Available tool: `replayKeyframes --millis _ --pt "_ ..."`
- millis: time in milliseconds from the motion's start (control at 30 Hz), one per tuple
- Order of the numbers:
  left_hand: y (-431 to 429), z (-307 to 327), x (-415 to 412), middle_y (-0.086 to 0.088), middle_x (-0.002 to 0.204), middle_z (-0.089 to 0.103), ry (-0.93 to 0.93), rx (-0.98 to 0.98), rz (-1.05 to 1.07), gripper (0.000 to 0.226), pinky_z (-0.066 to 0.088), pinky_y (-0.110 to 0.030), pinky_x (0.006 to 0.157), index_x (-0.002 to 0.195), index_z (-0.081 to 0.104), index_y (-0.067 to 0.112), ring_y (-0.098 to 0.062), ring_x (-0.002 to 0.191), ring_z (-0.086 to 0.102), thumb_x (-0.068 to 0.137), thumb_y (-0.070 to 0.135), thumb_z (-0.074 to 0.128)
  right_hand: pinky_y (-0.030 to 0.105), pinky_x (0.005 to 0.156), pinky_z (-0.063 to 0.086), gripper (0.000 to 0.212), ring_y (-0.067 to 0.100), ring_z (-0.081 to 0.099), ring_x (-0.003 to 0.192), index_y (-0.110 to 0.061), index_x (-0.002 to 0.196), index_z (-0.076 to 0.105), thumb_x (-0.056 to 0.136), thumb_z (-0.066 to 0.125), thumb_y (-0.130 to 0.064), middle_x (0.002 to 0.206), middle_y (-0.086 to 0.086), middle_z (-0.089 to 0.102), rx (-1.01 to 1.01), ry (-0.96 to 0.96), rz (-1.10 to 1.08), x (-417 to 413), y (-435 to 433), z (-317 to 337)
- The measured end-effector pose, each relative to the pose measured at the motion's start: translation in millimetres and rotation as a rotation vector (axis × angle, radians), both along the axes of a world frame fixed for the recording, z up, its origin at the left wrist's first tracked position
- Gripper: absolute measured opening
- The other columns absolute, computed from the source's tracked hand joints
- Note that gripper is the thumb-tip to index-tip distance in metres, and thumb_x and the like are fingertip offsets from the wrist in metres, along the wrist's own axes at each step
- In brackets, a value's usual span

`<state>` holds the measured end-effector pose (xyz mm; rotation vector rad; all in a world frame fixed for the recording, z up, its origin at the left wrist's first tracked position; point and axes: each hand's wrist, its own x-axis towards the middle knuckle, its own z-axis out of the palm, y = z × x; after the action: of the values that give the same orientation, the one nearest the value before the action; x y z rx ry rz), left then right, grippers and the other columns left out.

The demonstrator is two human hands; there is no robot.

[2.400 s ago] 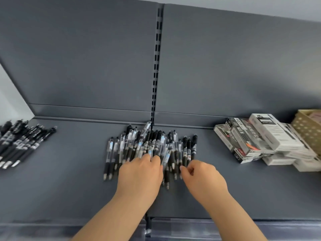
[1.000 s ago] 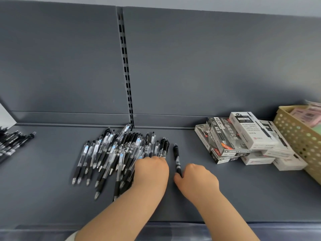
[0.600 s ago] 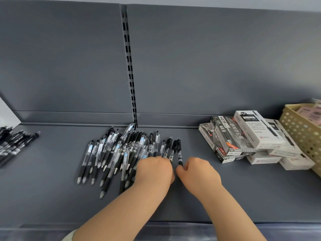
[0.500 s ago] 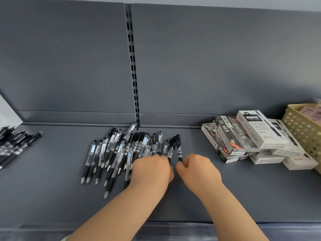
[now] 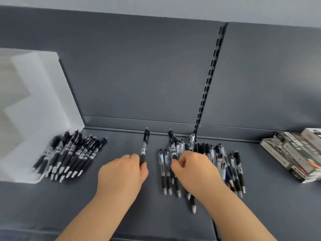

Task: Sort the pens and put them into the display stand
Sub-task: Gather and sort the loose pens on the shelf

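Nearest, the left hand [image 5: 121,173] pinches one black pen [image 5: 145,146] by its grip, held apart from the piles. The right hand [image 5: 194,169] closes around another pen [image 5: 172,143] at the mixed pile [image 5: 217,164] on the grey shelf [image 5: 121,202]. A sorted black pile [image 5: 73,155] lies far left; boxes [image 5: 293,153] sit far right.

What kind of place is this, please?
Probably a stationery shop or stockroom: a grey metal shelf with a slotted upright in its back panel, loose piles of pens, and boxed pens stacked at the right.
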<state>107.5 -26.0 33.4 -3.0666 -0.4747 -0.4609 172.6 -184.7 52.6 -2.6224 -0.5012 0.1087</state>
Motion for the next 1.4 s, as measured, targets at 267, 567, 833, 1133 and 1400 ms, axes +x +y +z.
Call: replayKeyframes --millis 267,567,833,1133,1400 --pt "135.3 -2.3 -51.4 0.007 0.070 0.045 0.037 0.000 0.126 0.029 0.023 -0.025 0.045 0.079 0.039 0.027 -0.012 0.062 0.043 0.096 0.048 0.027 0.027 0.059 0.042 0.031 0.020 0.053 0.067 -0.013 0.082 0.056 0.090 0.043 -0.040 0.079 0.002 0.065 0.002 0.059 0.059 -38.9 155.3 -1.7" --pt "211.7 2.0 -61.6 0.008 0.074 0.040 0.096 -0.048 0.100 0.027 0.029 -0.027 0.057 0.082 0.038 0.025 -0.013 0.068 0.042 0.098 0.042 0.027 0.027 0.055 0.040 0.026 0.020 0.049 0.062 -0.015 0.075 0.049 0.089 0.041 -0.036 0.075 0.000 0.059 0.014 0.095 0.036 -53.5 257.7 -13.9" --pt "226.3 -4.5 -60.5 0.007 0.083 0.043 0.123 -0.094 0.041 0.030 0.034 -0.026 0.062 0.090 0.043 0.022 -0.015 0.073 0.040 0.098 0.047 0.028 0.026 0.050 0.035 0.038 0.020 0.047 0.063 -0.017 0.078 0.044 0.094 0.035 -0.050 0.075 -0.001 0.055 -0.056 0.066 -0.037 -55.4 276.8 -34.2" --pt "220.0 2.5 -57.1 0.009 0.084 0.040 0.105 -0.015 -0.053 0.029 0.030 -0.025 0.058 0.098 0.044 0.023 -0.012 0.076 0.043 0.099 0.044 0.024 0.028 0.062 0.044 0.035 0.021 0.055 0.071 -0.016 0.084 0.049 0.095 0.036 -0.047 0.087 0.002 0.063 -0.072 0.049 -0.093 -62.0 260.8 -33.1" --pt "178.5 2.4 -44.9 0.006 0.100 0.053 0.096 -0.014 -0.213 0.028 0.033 -0.025 0.061 0.104 0.046 0.022 -0.014 0.092 0.054 0.100 0.041 0.025 0.029 0.065 0.045 0.038 0.023 0.060 0.079 -0.015 0.094 0.055 0.095 0.037 -0.049 0.088 0.001 0.064 -0.079 0.000 -0.160 -60.8 216.3 -33.8"
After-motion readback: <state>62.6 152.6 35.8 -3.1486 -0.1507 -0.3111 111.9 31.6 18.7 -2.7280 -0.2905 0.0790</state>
